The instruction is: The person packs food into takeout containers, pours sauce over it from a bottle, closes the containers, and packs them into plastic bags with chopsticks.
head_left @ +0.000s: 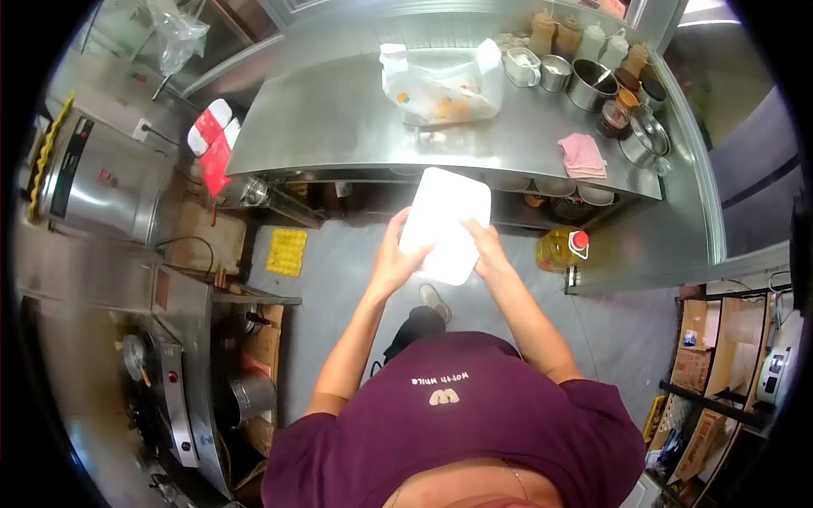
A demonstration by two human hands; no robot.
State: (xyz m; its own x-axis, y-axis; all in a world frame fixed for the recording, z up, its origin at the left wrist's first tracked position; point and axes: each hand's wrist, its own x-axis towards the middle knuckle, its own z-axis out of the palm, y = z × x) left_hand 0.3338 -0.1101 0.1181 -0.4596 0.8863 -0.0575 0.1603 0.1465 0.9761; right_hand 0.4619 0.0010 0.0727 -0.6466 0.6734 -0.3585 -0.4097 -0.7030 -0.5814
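Note:
A white rectangular takeout container [449, 222] is held out in front of my body, between both hands and short of the counter. My left hand [396, 258] grips its left edge, with the thumb lying over the top. On the opposite edge, my right hand [489, 247] is closed round the side, thumb on top as well. The fingers underneath are hidden by the container. Beyond it, a white plastic bag [442, 89] with orange marks stands on the steel counter [318, 114].
Squeeze bottles [593, 41], a steel pot [591, 85] and a pink cloth [583, 157] occupy the counter's right side. An oil jug [559, 250] and a yellow egg tray [286, 252] are on the floor. A stove [174, 398] is at left, shelves [720, 339] at right.

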